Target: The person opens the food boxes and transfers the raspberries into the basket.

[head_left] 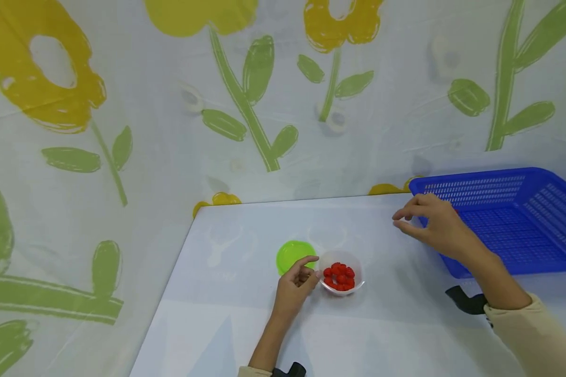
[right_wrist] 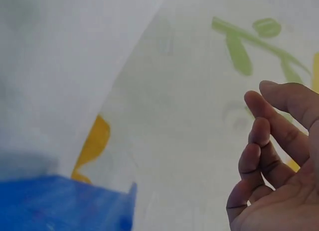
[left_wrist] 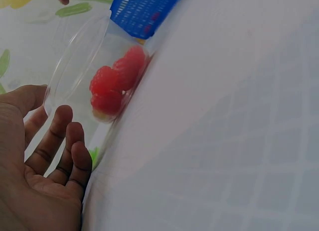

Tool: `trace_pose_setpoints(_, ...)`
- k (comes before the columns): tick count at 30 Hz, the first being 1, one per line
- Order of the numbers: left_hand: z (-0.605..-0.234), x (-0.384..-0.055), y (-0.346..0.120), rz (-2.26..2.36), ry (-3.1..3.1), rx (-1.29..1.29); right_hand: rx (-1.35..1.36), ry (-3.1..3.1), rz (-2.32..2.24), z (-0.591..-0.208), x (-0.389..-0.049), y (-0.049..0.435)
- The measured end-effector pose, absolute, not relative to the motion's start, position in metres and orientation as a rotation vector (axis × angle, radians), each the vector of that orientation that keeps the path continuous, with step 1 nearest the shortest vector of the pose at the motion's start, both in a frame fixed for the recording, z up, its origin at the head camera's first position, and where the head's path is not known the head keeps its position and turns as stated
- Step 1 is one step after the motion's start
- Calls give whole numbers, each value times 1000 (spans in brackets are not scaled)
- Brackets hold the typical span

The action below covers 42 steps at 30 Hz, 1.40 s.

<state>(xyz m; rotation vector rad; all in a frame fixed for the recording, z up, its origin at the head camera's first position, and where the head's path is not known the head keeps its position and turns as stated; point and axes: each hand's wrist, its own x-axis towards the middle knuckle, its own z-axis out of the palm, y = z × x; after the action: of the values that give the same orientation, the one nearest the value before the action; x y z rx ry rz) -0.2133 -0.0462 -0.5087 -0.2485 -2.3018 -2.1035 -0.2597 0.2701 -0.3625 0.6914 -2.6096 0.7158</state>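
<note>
A small clear plastic bowl point(head_left: 358, 285) stands on the white table, with several red, bumpy, raspberry-like pieces point(head_left: 340, 277) inside. My left hand point(head_left: 292, 293) is at the bowl's left side, thumb and index fingertips right at the rim, a gap between them. The left wrist view shows the thumb point(left_wrist: 30, 96) by the clear rim and the other fingers loosely bent. Partly behind that hand lies a round lime-green disc point(head_left: 292, 254). My right hand point(head_left: 436, 222) hovers by the blue basket's left edge, thumb and index tips close together, nothing visible between them.
The blue slotted basket point(head_left: 519, 267) occupies the table's right side, with a bit of red just beside the right hand. A flower-printed white sheet point(head_left: 170, 131) hangs behind and to the left of the white table point(head_left: 207, 272).
</note>
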Motion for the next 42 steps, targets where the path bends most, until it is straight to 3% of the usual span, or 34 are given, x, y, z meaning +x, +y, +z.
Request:
trace_pose_setpoints(14, -509, -215, -43, -2125, -2290, -260, 709, -2638, 834, -414, -239, 223)
trace_pose_setpoints(24, -476, -203, -43, -2119, -2318, -262, 767, -2679, 847, -435, -234, 202)
trace_pose_setpoints(34, -507, -212, -46, -2095, -2313, -250, 845, -2716, 683, -447, -241, 186)
trace_pose_setpoints(42, -505, -212, -47, -2065, -2316, -274, 846, -2759, 574, -449, -242, 176)
